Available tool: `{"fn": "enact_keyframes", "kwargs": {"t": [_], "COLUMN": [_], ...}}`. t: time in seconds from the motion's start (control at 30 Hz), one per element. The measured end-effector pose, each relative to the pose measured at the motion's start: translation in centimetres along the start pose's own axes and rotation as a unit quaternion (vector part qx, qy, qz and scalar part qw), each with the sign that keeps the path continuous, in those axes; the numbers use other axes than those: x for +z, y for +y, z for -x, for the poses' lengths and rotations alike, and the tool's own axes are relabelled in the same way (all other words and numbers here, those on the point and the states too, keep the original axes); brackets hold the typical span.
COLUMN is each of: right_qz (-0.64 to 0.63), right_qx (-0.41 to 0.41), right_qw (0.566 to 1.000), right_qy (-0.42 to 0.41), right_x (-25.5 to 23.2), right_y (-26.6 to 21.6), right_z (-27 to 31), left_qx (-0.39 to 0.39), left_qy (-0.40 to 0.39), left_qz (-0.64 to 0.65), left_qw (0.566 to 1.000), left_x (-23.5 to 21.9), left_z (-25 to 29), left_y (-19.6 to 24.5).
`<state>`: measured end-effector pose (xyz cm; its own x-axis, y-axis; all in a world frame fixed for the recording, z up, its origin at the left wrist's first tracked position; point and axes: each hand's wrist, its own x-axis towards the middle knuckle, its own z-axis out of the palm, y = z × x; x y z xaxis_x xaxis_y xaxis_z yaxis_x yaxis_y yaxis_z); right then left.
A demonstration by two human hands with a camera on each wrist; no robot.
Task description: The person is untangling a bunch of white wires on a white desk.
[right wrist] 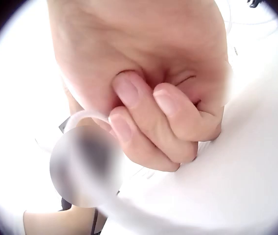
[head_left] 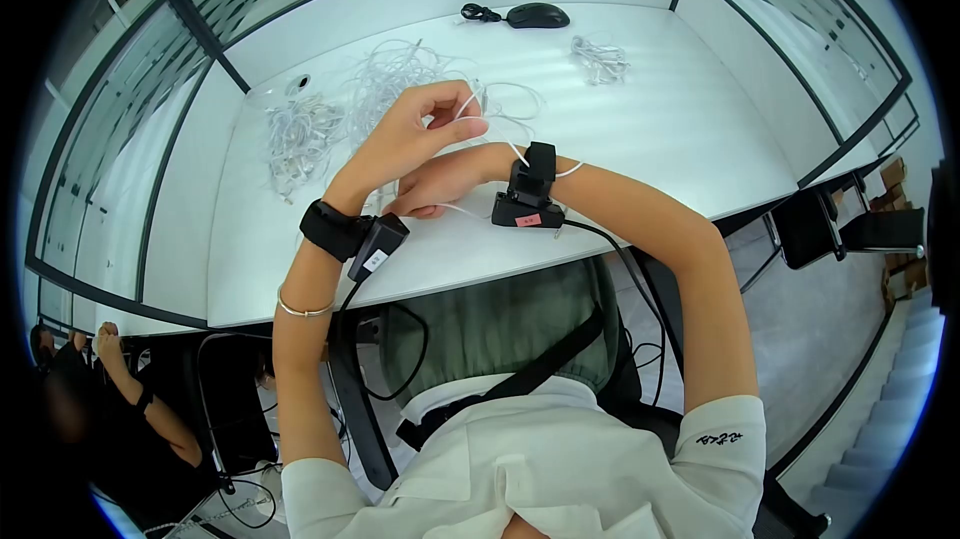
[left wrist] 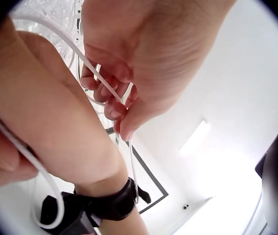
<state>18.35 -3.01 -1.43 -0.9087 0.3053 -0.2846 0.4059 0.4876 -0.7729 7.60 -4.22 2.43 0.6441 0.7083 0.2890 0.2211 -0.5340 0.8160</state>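
**White cable wound between two hands above the desk**

The risk here, I think, is that the loop slips off or tangles, because the white cable (head_left: 517, 153) passes around the right forearm near the wrist camera strap (head_left: 537, 171) and could catch there. The left hand (head_left: 415, 134), in the centre of the frame, pinches the cable between curled fingers (left wrist: 113, 93) and thumb. The right hand (head_left: 430, 189), just below it and touching it, is closed in a fist; its fingers (right wrist: 170, 110) are curled together around the cable. Loose cable piles (head_left: 300, 134) lie at the upper left of the white desk (head_left: 690, 109).
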Motion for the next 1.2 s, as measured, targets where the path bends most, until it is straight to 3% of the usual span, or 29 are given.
{"fn": "enact_keyframes", "kwargs": {"t": [0.13,0.3,0.33,0.47,0.53,0.57,0.63,0.7,0.87,1.0,1.13,1.2], "right_qz": [-0.019,-0.019,0.019,0.169,0.157,0.152,0.064,-0.018,-0.088,-0.016,0.027,0.07], "right_qx": [-0.009,-0.022,-0.005,0.063,0.03,0.013,0.036,-0.035,0.035,0.058,-0.044,-0.052], "right_qw": [1.0,0.997,0.995,0.978,0.974,0.97,0.983,0.977,0.965,0.905,0.831,0.812], "right_qy": [0.022,0.068,0.1,0.1,0.158,0.187,0.17,0.211,0.246,0.421,0.554,0.577], "right_x": [0.7,1.4,1.7,2.0,2.6,2.7,1.8,0.9,-1.3,-2.7,-3.8,-3.6], "right_y": [0.4,-0.3,-0.9,-2.5,-1.1,-0.6,-0.8,1.2,1.8,0.9,0.9,-0.3], "right_z": [0.0,0.9,1.6,2.5,2.4,2.6,3.6,3.8,7.9,9.8,8.4,7.8], "left_qx": [0.019,0.044,0.03,-0.004,-0.011,-0.019,-0.033,-0.042,-0.044,-0.04,-0.012,0.012], "left_qy": [0.032,0.147,0.18,0.316,0.359,0.357,0.354,0.355,0.307,0.237,0.14,0.147], "left_qz": [0.092,0.129,0.134,0.177,0.202,0.212,0.231,0.229,0.229,0.14,0.151,0.125], "left_qw": [0.995,0.98,0.974,0.932,0.911,0.91,0.906,0.906,0.923,0.96,0.979,0.981], "left_x": [0.4,-0.6,-1.1,-3.5,-4.9,-5.0,-5.1,-5.4,-5.2,-4.5,-3.6,-3.2], "left_z": [-0.9,-2.0,-2.0,-2.0,-1.7,-1.6,-1.6,-1.3,-1.0,-1.2,-1.3,-1.5], "left_y": [0.6,-0.1,-0.5,-2.2,-3.4,-3.9,-4.0,-4.2,-4.0,-2.7,-1.1,-1.0]}}
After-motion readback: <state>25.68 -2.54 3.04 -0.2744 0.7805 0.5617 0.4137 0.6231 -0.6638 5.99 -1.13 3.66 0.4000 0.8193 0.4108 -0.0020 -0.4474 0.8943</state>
